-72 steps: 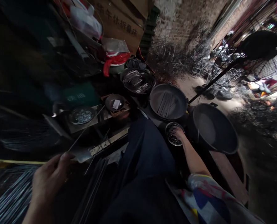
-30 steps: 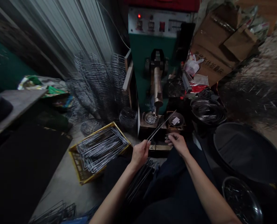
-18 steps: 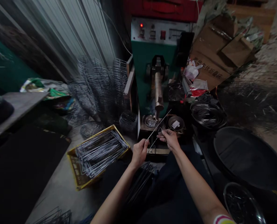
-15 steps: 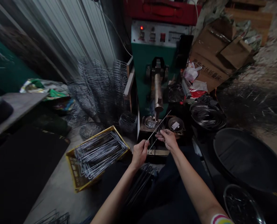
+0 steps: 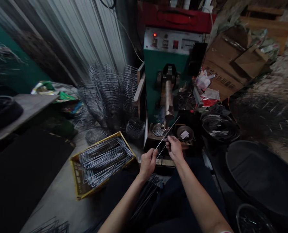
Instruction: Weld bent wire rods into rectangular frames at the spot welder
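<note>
In front of the machine (image 5: 167, 56), our L hand (image 5: 148, 161) has its fingers closed round a thin metal rod (image 5: 162, 139), lower end hidden in the fist, tip angled up twd the machine's base. Our R hand (image 5: 174, 149) is just beside the rod, thumb & fingertips pinched tog.; can't tell what, if anything, is btwn them. A 2nd rod (image 5: 161, 151) shows below it, partly hidden, so we can't make out which hand has it. At the machine's foot, a dish (image 5: 154, 128) w/ shiny bits (image 5: 159, 130) too small to ID. Left of the machine, a yellow crate (image 5: 77, 176) w/ bent wires (image 5: 105, 160); right of & nearer us than the machine, a big dark pan (image 5: 260, 181), cut off at the edge
</note>
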Demonstrator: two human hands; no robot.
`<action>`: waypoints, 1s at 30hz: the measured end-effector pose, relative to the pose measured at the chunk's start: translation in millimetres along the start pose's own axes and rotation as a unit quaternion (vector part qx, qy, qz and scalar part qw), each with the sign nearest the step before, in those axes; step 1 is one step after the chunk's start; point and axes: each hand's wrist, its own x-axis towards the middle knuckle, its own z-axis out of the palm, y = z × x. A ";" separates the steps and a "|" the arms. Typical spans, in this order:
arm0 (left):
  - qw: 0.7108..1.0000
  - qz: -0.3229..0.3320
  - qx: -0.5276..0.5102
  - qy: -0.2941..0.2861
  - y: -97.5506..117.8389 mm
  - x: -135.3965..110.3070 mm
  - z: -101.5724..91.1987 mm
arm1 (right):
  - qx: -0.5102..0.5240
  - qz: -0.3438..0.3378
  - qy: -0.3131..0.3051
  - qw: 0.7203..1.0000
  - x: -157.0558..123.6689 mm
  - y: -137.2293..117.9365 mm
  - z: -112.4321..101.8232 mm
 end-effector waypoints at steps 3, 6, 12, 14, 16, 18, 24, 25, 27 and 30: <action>1.000 0.002 -0.002 0.003 -0.5 -1.0 -0.2 | 0.010 0.009 -0.001 1.000 0.3 -0.6 0.7; 1.000 0.004 0.003 0.006 -1.1 -2.2 -0.9 | 0.015 0.012 -0.005 1.000 0.1 -1.3 0.6; 1.000 0.010 0.014 0.015 0.5 -2.8 -3.6 | 0.024 0.009 -0.013 1.000 -1.7 -3.3 3.5; 1.000 0.012 0.011 0.018 0.6 -2.4 -4.6 | 0.024 0.013 -0.016 0.999 -1.6 -3.8 4.8; 1.000 0.014 0.010 0.020 0.5 -2.1 -5.6 | 0.026 0.017 -0.021 0.999 -1.1 -4.0 5.7; 1.000 0.013 0.011 0.022 0.3 -2.1 -6.5 | 0.030 0.019 -0.025 0.999 -0.8 -3.9 6.3; 1.000 0.015 0.006 0.021 -0.6 -2.6 -6.7 | 0.035 0.013 -0.032 0.999 -2.5 -4.6 8.6; 1.000 0.015 0.005 0.020 -0.9 -2.3 -6.5 | 0.036 0.012 -0.032 0.999 -2.7 -5.1 9.2; 1.000 0.016 0.005 0.019 -1.8 -1.2 -6.2 | 0.038 0.010 -0.031 0.999 -2.6 -6.5 10.5; 1.000 0.019 0.002 0.020 -2.4 1.5 -6.4 | 0.036 0.008 -0.028 0.999 -0.9 -8.6 12.5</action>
